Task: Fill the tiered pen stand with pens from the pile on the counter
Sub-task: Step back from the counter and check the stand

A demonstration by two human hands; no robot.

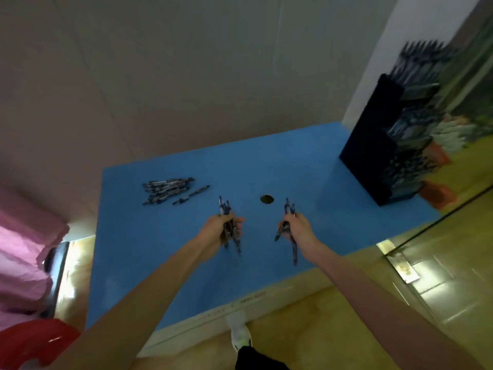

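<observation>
Head view: our left hand [222, 229] grips bundle of pens [230, 227]; our right hand [294, 227] grips smaller pen bunch [288, 227]. Pen pile [166, 189] on blue counter [293, 161] at 10 o'clock. Tiered pen stand [378, 145], blurred, at 2 o'clock.

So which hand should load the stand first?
Probably the right hand: it grips pens and is nearer the black pen stand at the counter's right. The left hand, also gripping pens, is farther.
</observation>
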